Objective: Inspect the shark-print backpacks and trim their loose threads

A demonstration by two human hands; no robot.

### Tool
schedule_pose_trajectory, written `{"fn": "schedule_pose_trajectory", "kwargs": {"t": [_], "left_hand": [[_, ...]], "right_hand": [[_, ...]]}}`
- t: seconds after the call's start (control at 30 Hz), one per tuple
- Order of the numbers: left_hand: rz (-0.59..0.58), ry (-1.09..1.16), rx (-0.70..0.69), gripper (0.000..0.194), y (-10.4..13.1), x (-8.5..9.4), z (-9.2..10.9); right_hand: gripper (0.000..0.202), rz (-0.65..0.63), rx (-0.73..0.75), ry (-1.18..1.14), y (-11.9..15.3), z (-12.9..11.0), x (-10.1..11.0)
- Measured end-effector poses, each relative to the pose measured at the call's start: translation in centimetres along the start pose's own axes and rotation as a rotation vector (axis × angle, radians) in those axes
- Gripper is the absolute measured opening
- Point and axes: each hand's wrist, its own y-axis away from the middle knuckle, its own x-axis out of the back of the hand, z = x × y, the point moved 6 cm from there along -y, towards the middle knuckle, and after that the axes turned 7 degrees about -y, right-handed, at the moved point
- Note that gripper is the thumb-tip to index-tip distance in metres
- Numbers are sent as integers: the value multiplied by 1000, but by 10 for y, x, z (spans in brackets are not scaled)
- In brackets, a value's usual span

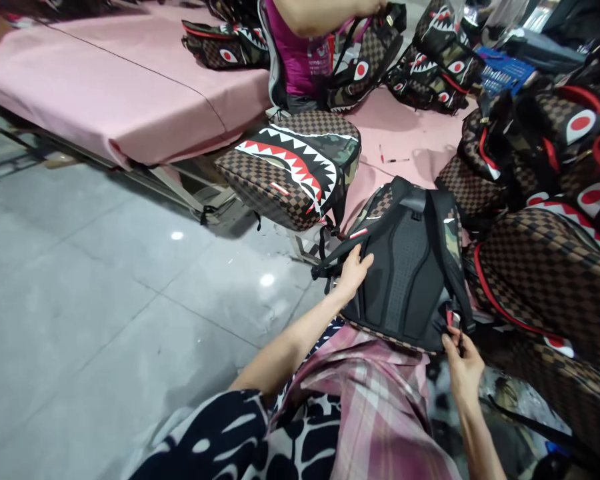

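A backpack [403, 260] lies with its black padded back and straps facing up at the table edge in front of me. My left hand [353, 272] grips its left side by the shoulder strap, thumb on the back panel. At its lower right corner, the fingers of my right hand [463, 360] pinch a small red-and-silver item [453, 320], too small to identify surely. Just beyond, another backpack [290, 167] lies with its shark-mouth print upward, brown checks and camouflage around it.
Pink cloth covers the table [130, 87]. Several checked shark-print backpacks [545, 267] are piled at the right. A red pen [393, 160] lies on the cloth. Across the table, a person in a magenta top [300, 60] handles another bag. A blue basket [505, 70] stands behind.
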Motion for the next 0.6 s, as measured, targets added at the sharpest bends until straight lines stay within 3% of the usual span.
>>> {"fn": "schedule_pose_trajectory", "kwargs": {"t": [0.07,0.17,0.27,0.33,0.4,0.5,0.6], "left_hand": [[38,74,10,55,-2,2,3],[-29,175,113,53,32,7,-15],[-342,231,297,61,82,-1,-45],[-456,202,414,52,95,-3,-55],[-395,196,426,44,78,-1,-51],[-232,290,200,40,30,0,-25],[-225,121,19,40,7,-4,-8]], "right_hand": [[42,3,9,32,2,1,-2],[41,14,2,58,5,4,0],[41,37,-17,74,4,9,4],[40,30,-7,95,3,10,5],[40,-18,29,131,1,11,2],[40,-131,83,214,-1,14,-5],[40,-197,71,273,-2,21,-7]]}}
